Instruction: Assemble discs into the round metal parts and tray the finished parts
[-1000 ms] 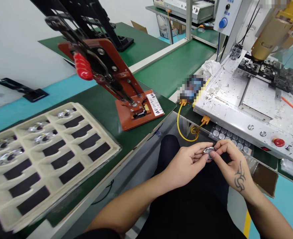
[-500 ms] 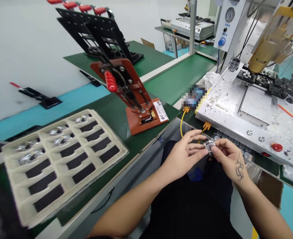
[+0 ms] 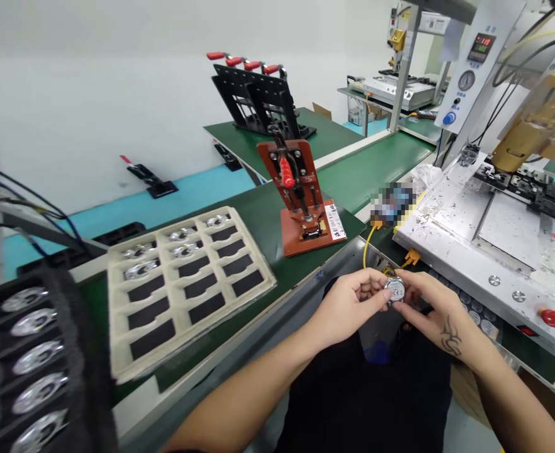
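Note:
Over my lap, a small round silver watch case (image 3: 394, 290) faces up with printed text and a CE mark on its back. My left hand (image 3: 355, 302) pinches its left edge, thumb lying on the printed face and fingers curled behind. My right hand (image 3: 428, 305) grips the opposite edge between thumb and fingers. Part of the rim is hidden by the fingertips. To the left, a cream tray (image 3: 192, 286) holds several similar shiny cases in its back compartments, with dark bottoms showing in the others.
A brown clamp fixture (image 3: 313, 233) with a red handle stands beyond the tray. At the right is a press machine (image 3: 499, 245) with a red button (image 3: 551, 316). A black foam tray (image 3: 82, 377) of shiny cases sits at the lower left. A yellow cable (image 3: 366, 248) hangs behind my hands.
The watch case has been turned so its printed back now faces me. My left fingers have curled in around it. The view has swung left, bringing the black foam tray into sight.

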Tool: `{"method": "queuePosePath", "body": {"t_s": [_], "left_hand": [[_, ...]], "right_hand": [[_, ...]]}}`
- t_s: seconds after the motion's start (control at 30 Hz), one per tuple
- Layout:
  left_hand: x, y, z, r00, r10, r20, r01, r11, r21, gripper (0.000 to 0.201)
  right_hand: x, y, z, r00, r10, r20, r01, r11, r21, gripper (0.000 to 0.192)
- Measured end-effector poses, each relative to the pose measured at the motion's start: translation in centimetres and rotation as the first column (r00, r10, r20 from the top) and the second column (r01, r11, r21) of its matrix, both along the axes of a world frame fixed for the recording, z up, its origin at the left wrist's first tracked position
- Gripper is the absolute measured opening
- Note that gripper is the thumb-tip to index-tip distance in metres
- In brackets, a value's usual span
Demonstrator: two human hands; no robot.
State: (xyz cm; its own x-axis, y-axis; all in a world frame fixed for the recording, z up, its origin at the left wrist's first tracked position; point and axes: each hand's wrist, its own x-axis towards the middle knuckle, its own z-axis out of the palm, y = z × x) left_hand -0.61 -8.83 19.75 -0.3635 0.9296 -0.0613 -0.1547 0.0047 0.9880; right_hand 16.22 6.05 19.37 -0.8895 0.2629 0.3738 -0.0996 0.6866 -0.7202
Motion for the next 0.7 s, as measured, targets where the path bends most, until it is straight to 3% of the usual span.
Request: {"method": "queuePosePath", "body": {"t_s": [0.13,0.33,0.4,0.47,0.5,0.57,0.63,0.67,0.7], "left_hand": [[-0.4,-0.5,0.4,0.998,0.025,-0.053,-0.024,1.000,0.011,0.027],[-0.4,-1.5,0.6,0.987,0.022,-0.156,-0.023,1.000,-0.006,0.020],[-1.1,-1.9,1.6,0.973,0.009,-0.231,-0.012,1.000,-0.014,0.023],[-2.8,-2.2,3.3,0.923,0.118,-0.367,-0.103,0.993,0.062,0.028],[-4.0,-2.3,4.4,0.865,0.237,-0.443,-0.184,0.970,0.159,0.027],[-7.2,-2.0,6.5,0.658,0.529,-0.536,-0.315,0.840,0.443,0.022],[-10.9,-1.4,8.1,0.437,0.691,-0.576,-0.247,0.708,0.662,0.026],[-12.5,-1.0,8.6,0.359,0.687,-0.632,-0.151,0.711,0.687,0.030],[-13.9,-0.6,8.8,0.298,0.630,-0.717,-0.052,0.760,0.647,0.035]], "right_hand": [[-1.0,0.3,0.5,0.998,0.061,-0.003,-0.059,0.969,0.239,0.054],[-1.6,0.3,-0.1,0.996,0.088,-0.022,-0.072,0.919,0.386,0.056],[-1.9,0.4,0.2,0.995,0.081,-0.054,-0.050,0.905,0.423,0.054],[-2.5,0.7,0.8,0.994,0.058,-0.090,-0.015,0.908,0.418,0.050],[-2.9,0.8,1.2,0.994,0.043,-0.102,0.001,0.917,0.400,0.048],[-3.7,1.2,2.0,0.992,0.015,-0.123,0.030,0.934,0.357,0.042],[-4.6,1.6,2.6,0.989,-0.007,-0.151,0.058,0.941,0.332,0.038],[-5.0,1.7,2.8,0.987,-0.018,-0.162,0.071,0.943,0.326,0.036],[-5.3,1.9,2.9,0.985,-0.024,-0.172,0.079,0.944,0.321,0.035]]}}
